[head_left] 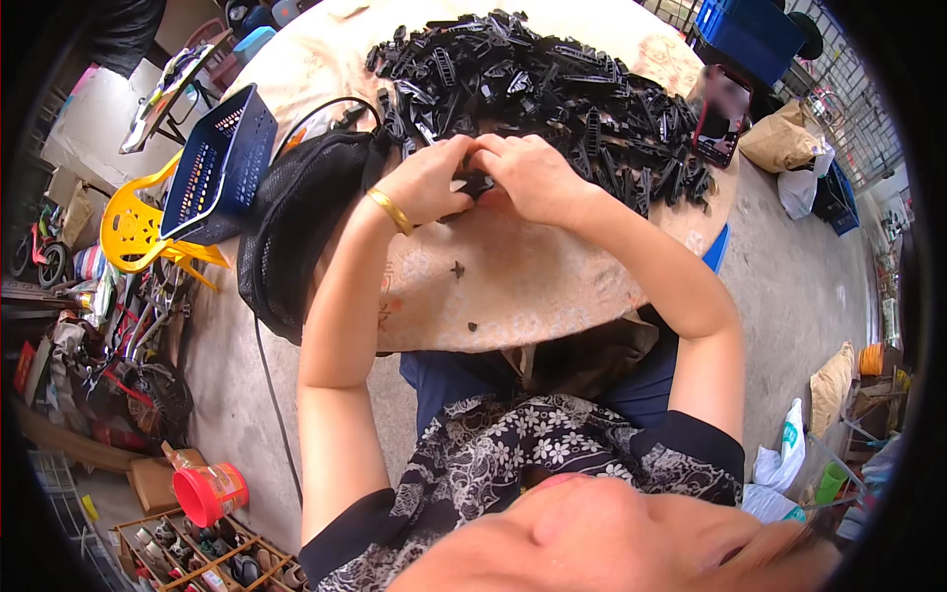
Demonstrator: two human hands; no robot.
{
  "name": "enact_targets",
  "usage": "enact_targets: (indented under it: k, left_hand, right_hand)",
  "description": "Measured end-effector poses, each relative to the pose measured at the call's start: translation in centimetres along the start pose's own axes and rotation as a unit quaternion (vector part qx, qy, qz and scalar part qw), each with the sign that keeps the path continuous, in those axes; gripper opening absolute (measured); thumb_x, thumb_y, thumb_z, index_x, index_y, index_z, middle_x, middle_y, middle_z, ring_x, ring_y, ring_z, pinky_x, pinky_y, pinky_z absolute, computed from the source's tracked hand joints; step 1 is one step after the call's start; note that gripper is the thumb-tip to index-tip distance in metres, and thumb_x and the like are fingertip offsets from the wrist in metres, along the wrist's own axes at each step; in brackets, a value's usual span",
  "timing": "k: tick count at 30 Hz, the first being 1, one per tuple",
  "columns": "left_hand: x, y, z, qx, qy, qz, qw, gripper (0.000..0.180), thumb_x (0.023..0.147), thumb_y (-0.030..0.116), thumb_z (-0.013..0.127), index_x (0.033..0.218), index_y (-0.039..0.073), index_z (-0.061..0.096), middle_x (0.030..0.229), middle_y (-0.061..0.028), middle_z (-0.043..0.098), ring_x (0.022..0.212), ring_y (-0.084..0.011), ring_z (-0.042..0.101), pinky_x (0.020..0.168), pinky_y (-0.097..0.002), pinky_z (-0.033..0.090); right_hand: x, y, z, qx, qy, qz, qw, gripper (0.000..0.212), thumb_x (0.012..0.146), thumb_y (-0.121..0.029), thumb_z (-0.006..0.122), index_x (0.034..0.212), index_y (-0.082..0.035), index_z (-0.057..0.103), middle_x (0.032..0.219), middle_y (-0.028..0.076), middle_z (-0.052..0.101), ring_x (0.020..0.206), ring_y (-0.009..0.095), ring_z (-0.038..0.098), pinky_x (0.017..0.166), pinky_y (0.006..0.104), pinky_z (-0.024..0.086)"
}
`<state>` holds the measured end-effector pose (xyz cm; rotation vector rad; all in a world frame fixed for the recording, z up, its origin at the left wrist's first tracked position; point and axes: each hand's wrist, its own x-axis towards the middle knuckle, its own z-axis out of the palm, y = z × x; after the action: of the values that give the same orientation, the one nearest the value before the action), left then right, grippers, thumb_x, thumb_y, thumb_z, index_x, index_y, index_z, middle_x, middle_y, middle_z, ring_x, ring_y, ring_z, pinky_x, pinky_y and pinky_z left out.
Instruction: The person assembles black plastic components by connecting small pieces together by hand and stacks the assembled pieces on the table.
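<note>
Both of my hands meet over the near part of a round table (552, 286) with a pale patterned cloth. My left hand (431, 185), with a gold bangle at its wrist, is closed, its thumb and fingers bent around a small black plastic piece (475, 185). From the other side my right hand (530, 178) pinches the same piece; its fingers hide most of it. Just beyond my hands lies a wide heap of black plastic parts (552, 89), some long and ladder-like. Two small black scraps (457, 268) lie on the cloth nearer to me.
Left of my forearm stands a rounded black mesh-covered thing (296, 232). Beyond it a dark blue basket (212, 178) rests on a yellow plastic chair (133, 225). A phone (723, 116) leans at the table's right. A red bucket (209, 493) stands on the floor.
</note>
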<state>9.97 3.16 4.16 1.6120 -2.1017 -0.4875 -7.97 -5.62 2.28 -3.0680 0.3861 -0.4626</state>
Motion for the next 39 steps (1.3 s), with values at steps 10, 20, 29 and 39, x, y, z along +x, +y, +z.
enact_targets:
  k: [10,20,29,39]
  left_hand:
    - [-0.3,-2.3,-4.2,-0.260,0.335,-0.077,0.902,0.042,0.078,0.001,0.065,0.119,0.004,0.057,0.105,-0.0105,0.060,0.076,-0.0130,0.059,0.064,-0.0231,0.051]
    - [-0.1,-11.1,-7.9,-0.353,0.646,-0.106,0.669,0.043,0.075,-0.005,0.067,0.115,-0.008,0.054,0.100,-0.0121,0.062,0.084,-0.0163,0.061,0.074,-0.0253,0.050]
    - [0.3,-18.0,-13.3,-0.289,0.614,-0.184,0.711,0.021,0.075,0.008,0.073,0.092,-0.005,0.069,0.086,-0.0092,0.069,0.072,-0.0130,0.063,0.071,-0.0243,0.050]
    - [3.5,-12.8,-12.5,0.399,0.276,-0.249,0.838,0.031,0.085,0.026,0.053,0.108,0.013,0.068,0.113,-0.0168,0.063,0.110,-0.0343,0.055,0.093,-0.0405,0.046]
  right_hand:
    - [-3.0,2.2,0.3,-0.102,0.074,0.036,0.991,0.008,0.076,-0.010,0.057,0.078,-0.007,0.064,0.093,0.006,0.060,0.086,0.024,0.058,0.076,0.0355,0.045]
    - [-3.3,2.1,0.5,-0.093,0.130,0.072,0.985,0.005,0.077,-0.013,0.059,0.080,-0.008,0.060,0.084,0.005,0.057,0.084,0.023,0.057,0.072,0.0340,0.045]
    - [-3.8,1.9,0.2,-0.085,0.187,0.087,0.975,0.012,0.078,-0.019,0.066,0.085,-0.010,0.064,0.088,0.003,0.059,0.090,0.022,0.056,0.077,0.0349,0.044]
    - [-3.9,2.8,0.3,-0.105,0.178,0.134,0.969,0.009,0.078,-0.016,0.065,0.083,-0.009,0.064,0.089,0.004,0.060,0.091,0.022,0.056,0.077,0.0347,0.046]
